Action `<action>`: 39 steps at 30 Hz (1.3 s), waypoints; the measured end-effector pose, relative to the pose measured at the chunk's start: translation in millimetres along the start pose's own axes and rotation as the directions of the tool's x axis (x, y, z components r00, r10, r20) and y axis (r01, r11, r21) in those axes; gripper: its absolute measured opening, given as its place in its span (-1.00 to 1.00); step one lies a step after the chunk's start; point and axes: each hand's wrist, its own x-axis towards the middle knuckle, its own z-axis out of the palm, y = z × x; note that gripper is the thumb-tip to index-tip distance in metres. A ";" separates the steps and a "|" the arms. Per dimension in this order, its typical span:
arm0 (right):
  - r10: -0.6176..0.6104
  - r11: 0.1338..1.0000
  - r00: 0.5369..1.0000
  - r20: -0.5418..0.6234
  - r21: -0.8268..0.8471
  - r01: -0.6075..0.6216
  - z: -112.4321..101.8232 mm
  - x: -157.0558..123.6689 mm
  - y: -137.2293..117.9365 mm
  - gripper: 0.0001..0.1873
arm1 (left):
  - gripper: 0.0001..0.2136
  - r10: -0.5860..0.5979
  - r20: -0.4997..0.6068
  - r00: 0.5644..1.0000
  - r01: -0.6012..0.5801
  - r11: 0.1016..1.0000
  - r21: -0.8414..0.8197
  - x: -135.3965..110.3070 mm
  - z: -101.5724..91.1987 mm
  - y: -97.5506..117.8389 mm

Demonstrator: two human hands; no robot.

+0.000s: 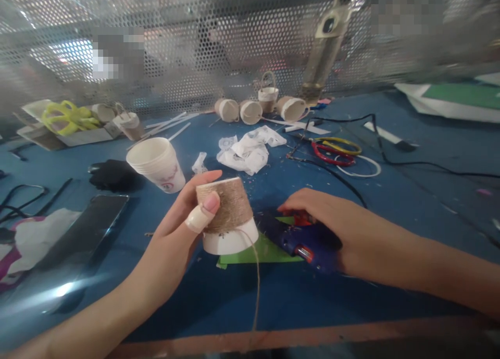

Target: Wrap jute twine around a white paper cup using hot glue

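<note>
My left hand (180, 228) grips an upside-down white paper cup (226, 213) whose upper part is wound with brown twine. A plaster wraps the thumb. A loose end of twine (257, 281) hangs from the cup toward the table's near edge. My right hand (332, 226) lies over a dark blue glue gun (302, 244) on the table, fingers curled on it. The gun's tip rests on a green sheet (265, 252) just right of the cup.
On the blue table (410, 192) are stacked white cups (158, 163), a phone (84, 228), crumpled tissue (250, 150), scissors (336, 150), black cables (410, 163), several finished cups (250, 110) near the back mesh wall, and a tray with yellow scissors (68, 116).
</note>
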 end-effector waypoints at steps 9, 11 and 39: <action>-0.026 0.970 0.999 0.038 0.242 0.016 -23.2 -2.2 -14.0 -0.51 | -0.54 0.099 0.089 0.991 -0.097 0.995 -0.020 -5.9 -3.7 -1.6; -0.004 0.941 1.000 0.004 0.339 0.002 -22.8 -4.0 -22.1 -0.75 | -0.67 0.148 0.142 0.979 -0.147 0.989 -0.018 -7.5 -5.2 -2.8; 0.017 0.961 0.970 -0.244 0.271 0.051 4.0 -1.4 -25.8 -0.83 | -0.73 0.253 0.283 0.925 -0.326 0.912 0.250 -11.6 -3.3 4.1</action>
